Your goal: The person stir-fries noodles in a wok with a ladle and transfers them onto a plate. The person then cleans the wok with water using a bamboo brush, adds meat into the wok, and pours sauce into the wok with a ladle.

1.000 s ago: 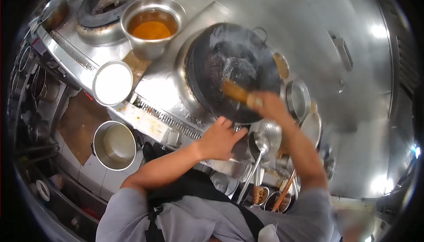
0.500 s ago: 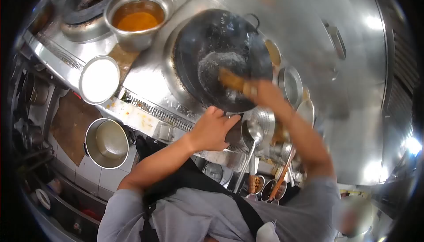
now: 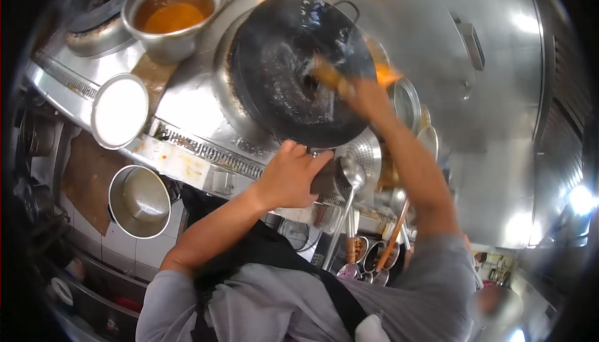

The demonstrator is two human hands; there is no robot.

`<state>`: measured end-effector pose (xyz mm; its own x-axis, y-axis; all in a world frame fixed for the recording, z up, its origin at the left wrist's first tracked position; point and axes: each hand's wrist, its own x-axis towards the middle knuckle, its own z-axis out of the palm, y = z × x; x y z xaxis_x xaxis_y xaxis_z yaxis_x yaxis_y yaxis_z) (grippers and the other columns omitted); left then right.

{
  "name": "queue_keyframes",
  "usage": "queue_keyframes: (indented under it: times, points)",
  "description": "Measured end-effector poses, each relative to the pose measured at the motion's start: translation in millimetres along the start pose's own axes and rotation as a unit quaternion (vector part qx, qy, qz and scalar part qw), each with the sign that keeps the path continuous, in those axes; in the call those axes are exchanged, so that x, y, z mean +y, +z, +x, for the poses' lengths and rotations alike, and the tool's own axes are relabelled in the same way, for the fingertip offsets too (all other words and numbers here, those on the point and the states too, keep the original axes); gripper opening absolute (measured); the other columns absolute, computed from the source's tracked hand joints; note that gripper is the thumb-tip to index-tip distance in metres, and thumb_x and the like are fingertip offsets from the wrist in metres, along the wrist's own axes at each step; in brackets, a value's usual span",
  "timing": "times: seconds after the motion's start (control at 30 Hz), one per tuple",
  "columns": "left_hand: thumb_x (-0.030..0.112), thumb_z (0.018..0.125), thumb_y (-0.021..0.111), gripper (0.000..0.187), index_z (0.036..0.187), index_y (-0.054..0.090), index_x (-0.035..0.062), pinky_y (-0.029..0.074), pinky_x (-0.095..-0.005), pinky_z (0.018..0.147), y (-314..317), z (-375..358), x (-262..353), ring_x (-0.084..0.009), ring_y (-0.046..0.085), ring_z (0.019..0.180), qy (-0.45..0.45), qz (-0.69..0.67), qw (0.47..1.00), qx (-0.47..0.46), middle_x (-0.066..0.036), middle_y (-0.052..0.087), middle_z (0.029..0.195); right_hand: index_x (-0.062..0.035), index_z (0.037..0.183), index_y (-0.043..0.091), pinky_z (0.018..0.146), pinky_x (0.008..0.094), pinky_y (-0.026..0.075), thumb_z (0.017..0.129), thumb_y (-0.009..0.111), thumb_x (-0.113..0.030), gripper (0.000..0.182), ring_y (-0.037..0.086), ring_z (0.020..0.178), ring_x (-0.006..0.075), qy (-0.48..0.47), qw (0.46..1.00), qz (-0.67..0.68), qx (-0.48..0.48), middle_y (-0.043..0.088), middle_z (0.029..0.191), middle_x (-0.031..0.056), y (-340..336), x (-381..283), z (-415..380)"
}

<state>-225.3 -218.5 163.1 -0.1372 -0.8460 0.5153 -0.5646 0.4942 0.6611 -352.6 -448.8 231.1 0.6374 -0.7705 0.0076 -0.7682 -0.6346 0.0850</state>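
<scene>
A large black wok (image 3: 274, 49) sits tilted over the burner, its inside wet and streaked. My left hand (image 3: 288, 177) is closed at the wok's near edge; the part of the wok it grips is hidden under the fingers. My right hand (image 3: 368, 99) reaches over the wok's right side, blurred by motion. It is closed around a tan bamboo wok brush (image 3: 327, 74), whose end is down at the wok's inner surface. Just right of my left hand, a steel ladle (image 3: 353, 173) leans over a perforated strainer (image 3: 367, 155).
Orange flame (image 3: 388, 75) shows past the wok's right rim. A steel pot of amber liquid (image 3: 175, 14) and a white-filled container (image 3: 120, 111) stand to the left. Lower down is a pot of cloudy liquid (image 3: 146, 202). Bowls, including a metal one (image 3: 405, 105), line the right side.
The wok appears higher and more tilted, with flame now showing at its right. The brush has moved up inside it. The whole view has shifted slightly.
</scene>
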Motion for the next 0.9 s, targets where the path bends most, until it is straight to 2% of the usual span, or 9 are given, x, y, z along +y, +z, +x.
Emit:
queue_keyframes:
  times: [0.1, 0.2, 0.33, 0.4, 0.5, 0.6, 0.73, 0.8, 0.9]
  points:
    - [0.029, 0.058, 0.076, 0.069, 0.119, 0.053, 0.0057, 0.036, -0.0376, 0.08, -4.6, 6.1, -4.5, -0.0257, 0.055, 0.079, -0.006, -0.011, 0.999, 0.04, -0.008, 0.06, 0.079, -0.0085, 0.098, 0.068, 0.08, 0.0469, 0.051, 0.085, 0.052, -0.033, 0.032, 0.064, 0.091, 0.0384, 0.109, 0.994, 0.015, -0.008, 0.066, 0.093, 0.0215, -16.6, -16.5, 90.0]
    - [0.03, 0.057, 0.077, 0.071, 0.119, 0.052, 0.0058, 0.036, -0.0377, 0.079, -5.6, 7.5, -0.3, -0.0253, 0.055, 0.079, 0.009, 0.008, 0.999, 0.032, -0.007, 0.06, 0.079, -0.0119, 0.107, 0.066, 0.08, 0.0475, 0.05, 0.085, 0.054, -0.034, 0.034, 0.063, 0.091, 0.0388, 0.045, 0.995, 0.034, 0.086, 0.066, 0.096, 0.0199, 27.8, -29.1, 36.5]
    - [0.031, 0.056, 0.078, 0.073, 0.12, 0.052, 0.006, 0.035, -0.038, 0.078, -1.1, 4.1, 0.4, -0.0246, 0.055, 0.078, 0.008, 0.021, 0.999, 0.042, -0.006, 0.06, 0.08, -0.0138, 0.116, 0.062, 0.079, 0.0474, 0.05, 0.086, 0.055, -0.047, 0.046, 0.064, 0.09, 0.039, -0.014, 0.996, 0.084, 0.032, 0.066, 0.098, 0.0203, 28.2, 8.6, -63.0]
    - [0.031, 0.056, 0.078, 0.074, 0.12, 0.052, 0.0061, 0.035, -0.0379, 0.078, -8.8, 1.8, -5.9, -0.0244, 0.055, 0.078, 0.007, 0.034, 0.999, 0.042, -0.005, 0.06, 0.08, -0.0145, 0.12, 0.06, 0.08, 0.0478, 0.049, 0.086, 0.055, -0.047, 0.047, 0.064, 0.091, 0.0387, 0.065, 0.998, 0.005, -0.012, 0.065, 0.099, 0.02, 15.6, 63.5, -52.7]
    - [0.028, 0.055, 0.078, 0.076, 0.122, 0.051, 0.0063, 0.035, -0.0371, 0.077, -8.1, 0.8, -8.1, -0.0242, 0.055, 0.077, 0.014, -0.029, 0.998, 0.051, -0.005, 0.062, 0.084, -0.0144, 0.115, 0.06, 0.079, 0.0487, 0.049, 0.087, 0.056, -0.042, 0.04, 0.063, 0.091, 0.0387, 0.145, 0.98, 0.108, 0.084, 0.064, 0.099, 0.0191, 8.4, 60.3, 45.9]
    - [0.027, 0.055, 0.078, 0.077, 0.123, 0.05, 0.0062, 0.036, -0.0375, 0.079, -7.5, -2.3, -8.3, -0.0245, 0.055, 0.077, -0.008, -0.013, 0.999, 0.032, -0.006, 0.062, 0.085, -0.0165, 0.108, 0.058, 0.077, 0.0483, 0.05, 0.088, 0.056, -0.039, 0.03, 0.063, 0.088, 0.0393, 0.041, 0.971, 0.12, 0.203, 0.063, 0.094, 0.0181, 58.2, -36.6, 101.0]
    - [0.027, 0.053, 0.079, 0.078, 0.122, 0.049, 0.0047, 0.036, -0.0371, 0.077, -5.4, 2.5, 1.9, -0.0271, 0.057, 0.076, -0.015, 0.026, 0.999, 0.033, -0.009, 0.062, 0.079, -0.0193, 0.108, 0.062, 0.072, 0.046, 0.052, 0.084, 0.061, -0.039, 0.031, 0.064, 0.083, 0.0356, 0.126, 0.962, 0.04, 0.238, 0.066, 0.095, 0.0135, 39.1, -4.4, 93.6]
    - [0.027, 0.054, 0.079, 0.078, 0.122, 0.049, 0.0031, 0.037, -0.0372, 0.077, -8.6, 0.4, 1.2, -0.0271, 0.057, 0.077, 0.002, 0.035, 0.999, 0.034, -0.01, 0.061, 0.078, -0.0172, 0.11, 0.064, 0.071, 0.0437, 0.053, 0.083, 0.063, -0.039, 0.035, 0.066, 0.081, 0.0337, 0.199, 0.919, 0.167, 0.296, 0.067, 0.097, 0.0142, 47.4, 15.7, 97.0]
    - [0.027, 0.054, 0.079, 0.077, 0.121, 0.05, 0.0027, 0.036, -0.037, 0.077, -9.0, 3.2, 3.5, -0.0268, 0.057, 0.076, -0.002, 0.02, 0.999, 0.04, -0.01, 0.061, 0.078, -0.0144, 0.109, 0.065, 0.079, 0.0453, 0.051, 0.08, 0.064, -0.04, 0.039, 0.065, 0.09, 0.0367, 0.221, 0.896, 0.363, 0.124, 0.067, 0.097, 0.018, 31.4, -64.7, 93.3]
